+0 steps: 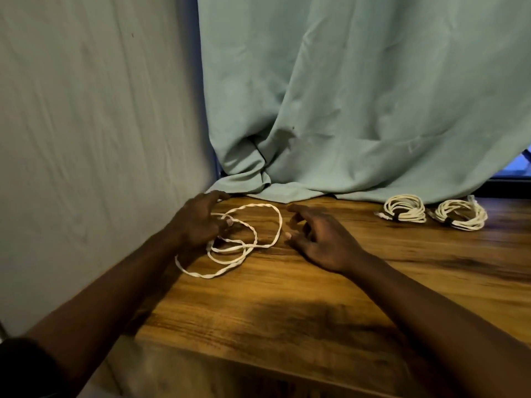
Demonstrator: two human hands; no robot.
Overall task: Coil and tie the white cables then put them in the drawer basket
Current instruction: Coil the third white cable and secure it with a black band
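Note:
A loose white braided cable lies in a few wide loops on the wooden table near its back left corner. My left hand rests on the left side of those loops, its fingers curled around a strand. My right hand hovers just right of the loops with fingers spread and lightly bent, holding nothing. Two coiled white cables, each bound with a dark tie, lie at the back right: one and another beside it. No drawer basket is in view.
A pale wall stands along the table's left side. A green curtain hangs behind the table and drapes onto its back edge. A dark window ledge shows at the far right.

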